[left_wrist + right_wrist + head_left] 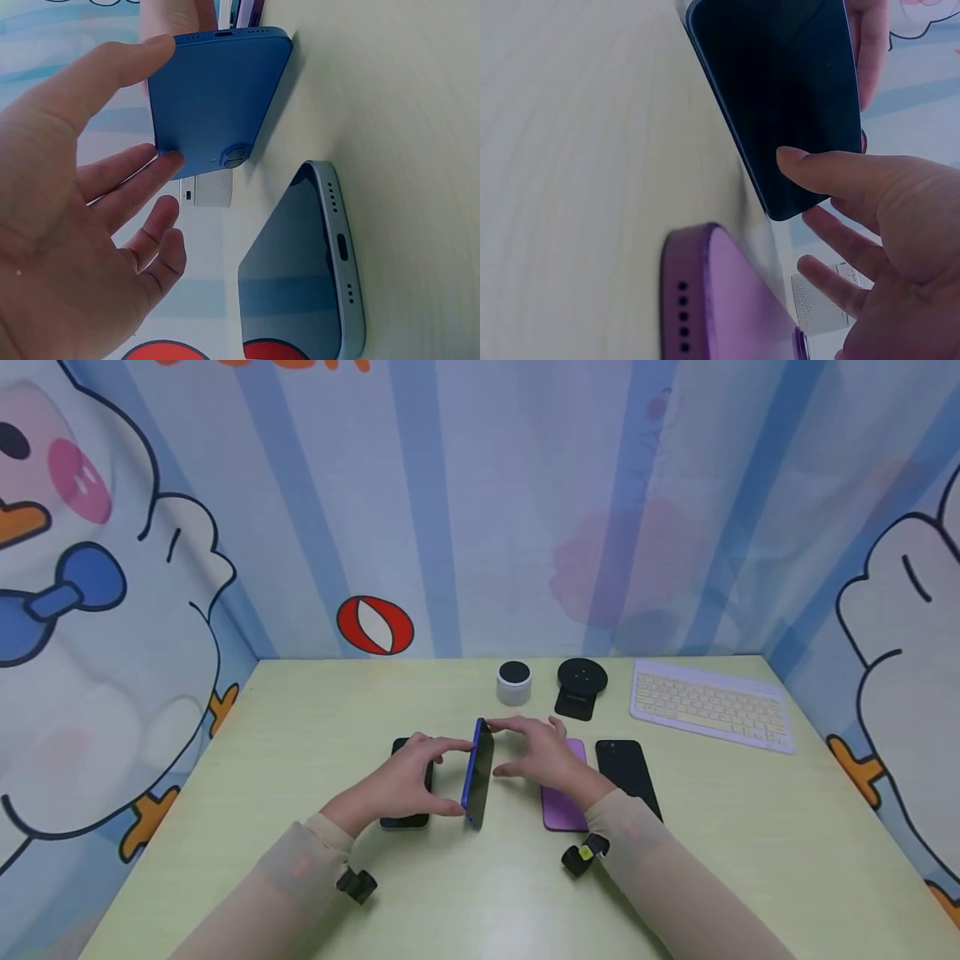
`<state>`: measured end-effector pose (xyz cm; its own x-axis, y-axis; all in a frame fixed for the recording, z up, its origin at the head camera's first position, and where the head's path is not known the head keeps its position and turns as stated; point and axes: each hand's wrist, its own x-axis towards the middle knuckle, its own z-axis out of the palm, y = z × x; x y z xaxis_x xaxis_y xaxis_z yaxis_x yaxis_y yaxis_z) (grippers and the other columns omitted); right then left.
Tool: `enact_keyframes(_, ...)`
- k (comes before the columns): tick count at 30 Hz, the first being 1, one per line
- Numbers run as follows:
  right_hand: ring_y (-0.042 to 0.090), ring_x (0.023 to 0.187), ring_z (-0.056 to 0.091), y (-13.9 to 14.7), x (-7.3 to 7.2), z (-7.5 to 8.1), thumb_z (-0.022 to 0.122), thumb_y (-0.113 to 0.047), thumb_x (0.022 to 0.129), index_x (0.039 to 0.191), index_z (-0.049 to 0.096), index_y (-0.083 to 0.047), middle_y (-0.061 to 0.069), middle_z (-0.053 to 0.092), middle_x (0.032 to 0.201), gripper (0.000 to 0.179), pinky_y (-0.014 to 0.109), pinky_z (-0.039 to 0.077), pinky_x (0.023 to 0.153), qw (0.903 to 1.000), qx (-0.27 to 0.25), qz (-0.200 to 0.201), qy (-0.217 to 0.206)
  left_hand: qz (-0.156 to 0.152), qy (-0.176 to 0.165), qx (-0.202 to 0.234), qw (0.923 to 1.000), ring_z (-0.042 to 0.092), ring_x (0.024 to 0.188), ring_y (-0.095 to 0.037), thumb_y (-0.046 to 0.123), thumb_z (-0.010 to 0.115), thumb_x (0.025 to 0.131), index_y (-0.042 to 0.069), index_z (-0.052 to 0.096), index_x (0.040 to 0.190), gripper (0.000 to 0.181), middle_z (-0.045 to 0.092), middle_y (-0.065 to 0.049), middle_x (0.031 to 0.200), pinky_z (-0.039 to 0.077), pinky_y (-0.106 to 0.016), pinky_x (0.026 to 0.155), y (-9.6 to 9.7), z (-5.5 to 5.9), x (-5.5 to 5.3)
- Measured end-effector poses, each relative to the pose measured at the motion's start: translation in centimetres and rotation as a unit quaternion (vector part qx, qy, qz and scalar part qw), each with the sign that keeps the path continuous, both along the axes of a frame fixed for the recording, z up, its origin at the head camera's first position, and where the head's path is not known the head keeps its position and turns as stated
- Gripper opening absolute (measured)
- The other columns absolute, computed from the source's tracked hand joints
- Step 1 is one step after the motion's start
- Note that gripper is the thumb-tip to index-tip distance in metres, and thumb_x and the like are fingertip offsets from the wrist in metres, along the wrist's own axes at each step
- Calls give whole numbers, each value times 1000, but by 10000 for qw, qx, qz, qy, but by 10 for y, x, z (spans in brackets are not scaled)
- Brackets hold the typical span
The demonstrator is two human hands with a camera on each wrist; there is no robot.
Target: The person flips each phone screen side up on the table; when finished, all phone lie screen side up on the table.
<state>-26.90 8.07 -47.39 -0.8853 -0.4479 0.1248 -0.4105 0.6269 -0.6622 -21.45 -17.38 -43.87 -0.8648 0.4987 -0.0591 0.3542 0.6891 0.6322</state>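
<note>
A blue smartphone (477,774) stands tilted on its long edge, its dark screen turned to the right. My left hand (408,777) grips it, thumb at the near end and fingers by the upper edge; the blue back with its camera bump shows in the left wrist view. At the far end, my right hand (543,752) holds it, thumb over the screen (780,82) and fingers at the end edge. Beneath my left hand lies another phone (300,262), screen up, partly hidden. A purple phone (564,806) lies back up, partly under my right hand.
Right of the purple phone lies a black phone (628,770). Farther back stand a white cylinder with a dark top (513,683) and a black round-headed stand (581,685). A pale lilac keyboard (711,706) lies at the back right, before the printed curtain (495,510).
</note>
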Motion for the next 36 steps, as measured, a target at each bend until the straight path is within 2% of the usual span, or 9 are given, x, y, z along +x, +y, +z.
enact_keyframes(6,27,139,55,-1,-3,-4,95,-20,72,145,61,-21,0,70,136,80,72,5,118,9989,448,5,-99,126,34,23,9999,49,122,-25,39,92,77,26,53,151,85,59,-7,141,49,-47,95,-4,-1,3)
enact_keyframes(13,27,139,55,-1,-5,-10,96,-18,70,143,63,-23,-1,70,134,80,73,5,118,9986,503,-26,-131,78,305,95,9995,49,123,-25,36,92,77,22,54,150,84,58,0,147,49,-48,100,-9,-9,1)
enact_keyframes(20,30,135,58,1,-5,-9,96,-18,69,139,67,-22,2,68,137,76,72,8,119,9975,676,-158,-103,107,310,12,9995,44,123,-24,35,93,75,19,55,149,84,59,-5,144,49,-47,101,-11,-17,3)
enact_keyframes(26,32,137,55,7,-6,-7,96,-20,70,140,66,-20,5,65,141,76,70,9,120,9957,878,-178,-251,159,370,-164,9991,42,120,-22,35,94,74,17,56,148,85,60,-3,144,49,-44,97,-5,-22,2)
enact_keyframes(31,31,136,55,13,-7,-6,96,-20,70,140,66,-18,6,65,141,76,72,12,118,9954,932,-61,-206,227,478,-272,9982,45,116,-19,34,95,71,15,57,146,86,62,-1,141,49,-40,95,2,-25,1)
enact_keyframes(36,32,137,55,17,-7,-4,95,-18,70,139,66,-14,8,65,142,75,72,13,117,9956,908,31,-235,284,508,-412,9975,46,118,-19,34,97,69,14,59,144,86,62,0,141,50,-40,97,9,-27,0)
